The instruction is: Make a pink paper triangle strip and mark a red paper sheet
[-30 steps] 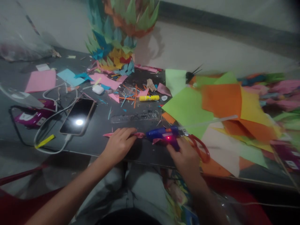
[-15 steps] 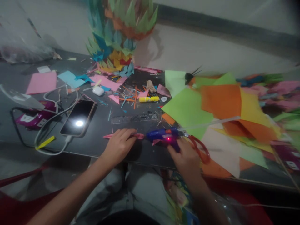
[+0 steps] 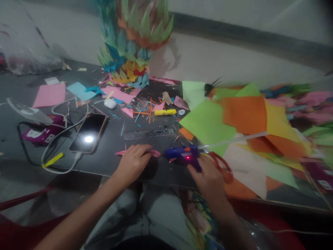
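My left hand (image 3: 135,160) is closed on a folded pink paper piece (image 3: 156,153), whose two ends stick out either side of the fingers, just above the dark table. Wrapped round the handle of a blue hot glue gun (image 3: 182,152) is my right hand (image 3: 210,173). The gun's nozzle points left, close to the pink paper's right end; whether they touch I cannot tell. A red light glows on its body, and a clear glue stick (image 3: 234,140) juts from its back. Red-handled scissors (image 3: 225,170) lie beside my right hand, their blades mostly hidden.
Colored paper sheets (image 3: 244,114) cover the right side. A tall folded-paper model (image 3: 130,45) stands at the back. Paper scraps, a yellow glue stick tube (image 3: 165,112) and a clear ruler (image 3: 149,133) lie mid-table. A phone (image 3: 88,133) with a white cable lies left.
The view has shifted slightly, so things at left appear a little further right. Both hands keep their holds, and the glue gun's nozzle stays near the pink paper's end.
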A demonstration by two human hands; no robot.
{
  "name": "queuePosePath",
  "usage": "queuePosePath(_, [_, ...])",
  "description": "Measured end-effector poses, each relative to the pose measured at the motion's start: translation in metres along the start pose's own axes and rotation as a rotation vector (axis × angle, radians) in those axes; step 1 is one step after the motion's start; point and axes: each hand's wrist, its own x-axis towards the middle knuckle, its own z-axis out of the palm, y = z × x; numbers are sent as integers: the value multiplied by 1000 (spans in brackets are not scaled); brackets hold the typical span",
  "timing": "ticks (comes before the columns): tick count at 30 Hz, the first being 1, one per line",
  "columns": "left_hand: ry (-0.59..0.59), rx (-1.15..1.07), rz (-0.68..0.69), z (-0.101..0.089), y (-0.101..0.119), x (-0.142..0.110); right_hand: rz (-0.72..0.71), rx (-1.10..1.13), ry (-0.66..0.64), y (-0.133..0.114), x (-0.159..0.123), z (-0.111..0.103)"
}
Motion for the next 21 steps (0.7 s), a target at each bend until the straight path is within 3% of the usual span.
queuePosePath(3, [5, 1, -4, -1, 1, 1, 6, -24, 16, 3, -2, -1])
queuePosePath(5, [4, -2, -10, -1, 1, 1, 84, -37, 9, 7, -4, -2])
queuePosePath(9, [-18, -12, -16, 0, -1, -1, 409, -51, 21, 29, -2, -8])
queuePosePath(12, [-23, -20, -26, 1, -1, -2, 668, 0, -1, 61, 2, -13])
queuePosePath(14, [-17, -28, -31, 2, -1, -2, 756, 25, -61, 85, 5, -13])
queuePosePath(18, [-2, -51, -32, 3, -1, -2, 750, -29, -144, 122, 6, -7])
queuePosePath(21, [-19, -60, -44, 3, -1, -1, 697, -90, -111, 121, 7, -6])
